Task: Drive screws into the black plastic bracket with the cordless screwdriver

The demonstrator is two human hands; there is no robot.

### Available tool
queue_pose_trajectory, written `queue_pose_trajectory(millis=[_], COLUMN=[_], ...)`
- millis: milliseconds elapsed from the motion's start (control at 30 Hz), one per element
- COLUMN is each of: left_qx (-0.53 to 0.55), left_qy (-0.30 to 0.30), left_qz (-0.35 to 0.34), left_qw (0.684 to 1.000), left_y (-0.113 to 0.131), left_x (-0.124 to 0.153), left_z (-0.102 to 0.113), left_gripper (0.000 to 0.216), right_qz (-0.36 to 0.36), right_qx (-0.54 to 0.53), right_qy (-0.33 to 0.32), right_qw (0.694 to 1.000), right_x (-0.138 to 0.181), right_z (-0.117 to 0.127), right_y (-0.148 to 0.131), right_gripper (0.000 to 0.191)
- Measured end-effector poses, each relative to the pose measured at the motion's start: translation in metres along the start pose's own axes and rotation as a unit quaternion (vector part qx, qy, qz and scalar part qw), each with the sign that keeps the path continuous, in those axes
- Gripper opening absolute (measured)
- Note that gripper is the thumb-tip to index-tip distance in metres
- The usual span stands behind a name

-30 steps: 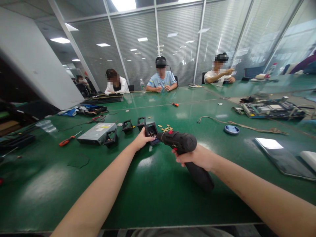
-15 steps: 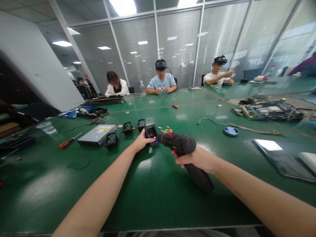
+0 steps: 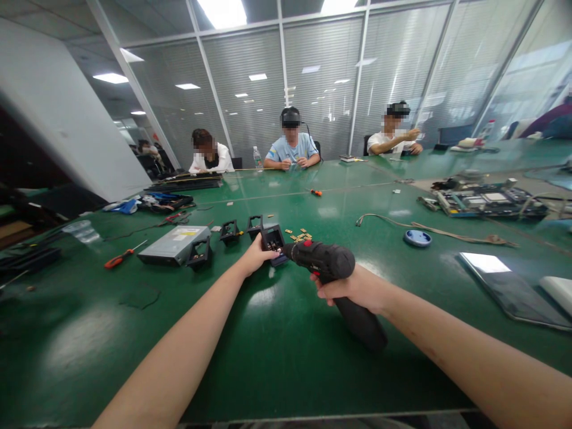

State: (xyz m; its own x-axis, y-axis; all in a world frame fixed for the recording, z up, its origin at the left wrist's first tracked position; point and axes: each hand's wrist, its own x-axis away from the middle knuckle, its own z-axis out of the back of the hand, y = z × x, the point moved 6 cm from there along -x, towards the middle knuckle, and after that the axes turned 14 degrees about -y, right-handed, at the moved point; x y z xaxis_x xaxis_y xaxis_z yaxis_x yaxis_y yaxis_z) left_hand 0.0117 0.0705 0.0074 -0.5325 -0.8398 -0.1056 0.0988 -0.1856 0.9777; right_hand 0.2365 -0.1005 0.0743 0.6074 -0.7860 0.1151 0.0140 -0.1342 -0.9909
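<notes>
As I look along the green table [image 3: 250,369] from its left side, an orange-handled screwdriver [image 3: 117,260] lies near a silver drive [image 3: 167,245], a small black frame [image 3: 199,261] sitting by the drive's right end. Farther right stand two similar frames [image 3: 229,238]. Next comes the left hand [image 3: 256,258], fingers and thumb closed on the side of a black housing [image 3: 271,237] at the table's middle. Brass-coloured pieces [image 3: 302,236] lie scattered just beyond. The drill [image 3: 328,259] points its nose at the housing; I can't tell whether they touch. The right hand [image 3: 351,287] is wrapped firmly around the drill's grip. Well to the right rests a round blue object [image 3: 417,238].
</notes>
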Motion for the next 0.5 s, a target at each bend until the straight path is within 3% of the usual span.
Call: queue_pose_trajectory(millis=[200, 500], left_qx=[-0.017, 0.006], left_qy=[-0.001, 0.002], left_qz=[0.0, 0.003], left_qw=[1.0, 1.0], left_y=[0.0006, -0.0021], left_x=[-0.0002, -0.0006], left_z=[0.0006, 0.0002], left_gripper=[0.084, 0.083], right_qz=[0.0, -0.003], right_qx=[0.012, -0.001], right_qy=[-0.004, 0.0], right_qw=[1.0, 1.0], right_x=[0.0007, -0.0004], right_z=[-0.0002, 0.0004], right_y=[-0.0013, 0.0], right_gripper=[0.03, 0.034])
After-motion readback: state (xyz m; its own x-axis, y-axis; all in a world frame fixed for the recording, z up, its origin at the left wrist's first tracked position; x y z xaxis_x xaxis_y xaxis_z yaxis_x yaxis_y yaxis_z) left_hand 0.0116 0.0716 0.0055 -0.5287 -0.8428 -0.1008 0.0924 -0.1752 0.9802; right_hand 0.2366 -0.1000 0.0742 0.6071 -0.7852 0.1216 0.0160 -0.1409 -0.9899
